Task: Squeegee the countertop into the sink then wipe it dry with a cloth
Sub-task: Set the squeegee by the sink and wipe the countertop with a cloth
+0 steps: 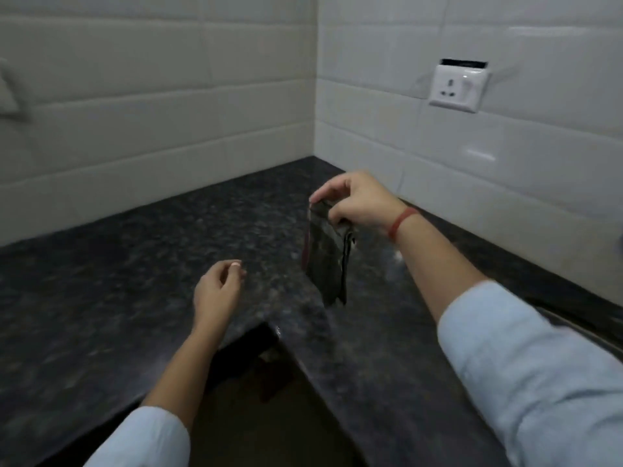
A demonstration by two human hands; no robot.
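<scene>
A dark cloth (325, 261) with a reddish edge hangs down from my right hand (357, 200), which pinches its top above the dark speckled granite countertop (141, 264). The cloth's lower end reaches close to the counter near the inner corner of the L-shaped top. My left hand (217, 291) hovers over the counter to the left of the cloth, fingers loosely curled and holding nothing. Neither a squeegee nor a sink basin shows clearly; a metal rim (580, 328) shows at the right edge.
White tiled walls (168, 112) meet in a corner behind the counter. A white wall socket (458, 87) sits on the right wall. Below the counter's inner corner is a dark open gap (269, 382) with the floor.
</scene>
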